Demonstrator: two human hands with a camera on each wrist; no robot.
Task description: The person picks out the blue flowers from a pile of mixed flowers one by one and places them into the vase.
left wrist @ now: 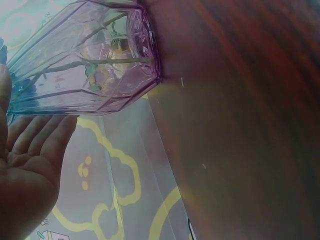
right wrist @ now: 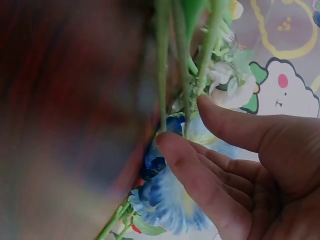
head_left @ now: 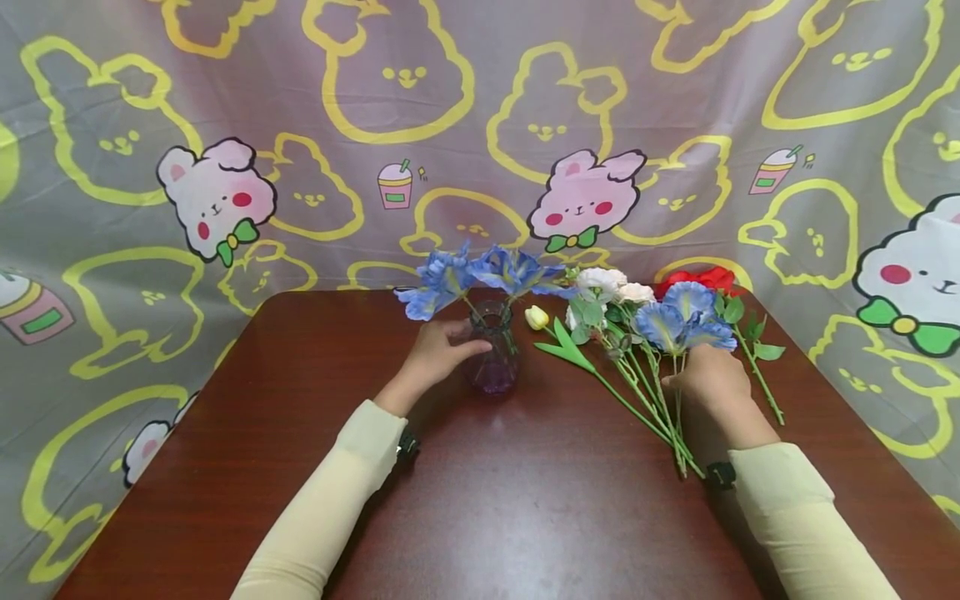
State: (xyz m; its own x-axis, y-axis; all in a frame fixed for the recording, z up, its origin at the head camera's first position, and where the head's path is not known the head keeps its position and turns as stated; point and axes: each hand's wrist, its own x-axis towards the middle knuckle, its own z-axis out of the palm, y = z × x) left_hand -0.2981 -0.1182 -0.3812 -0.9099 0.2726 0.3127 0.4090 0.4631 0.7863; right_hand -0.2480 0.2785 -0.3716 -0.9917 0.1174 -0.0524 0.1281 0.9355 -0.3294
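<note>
A faceted clear vase (head_left: 492,375) with a purple base stands on the table, two blue artificial flowers (head_left: 442,279) leaning out of its mouth. My left hand (head_left: 435,357) holds it near the neck, thumb in front and fingers behind; two stems (left wrist: 107,62) show through the glass. On the right, my right hand (head_left: 712,379) reaches around the stems just under more blue flowers (head_left: 678,317). In the right wrist view, thumb and index finger (right wrist: 200,182) stand apart, with thin green stems (right wrist: 162,65) running between and beside them.
Beside the blue flowers lie white roses (head_left: 600,283), a pale yellow tulip (head_left: 537,317) with green leaves, and a red flower (head_left: 701,279) whose stem points toward the front right. A patterned cloth (head_left: 465,125) hangs behind the brown table (head_left: 570,517).
</note>
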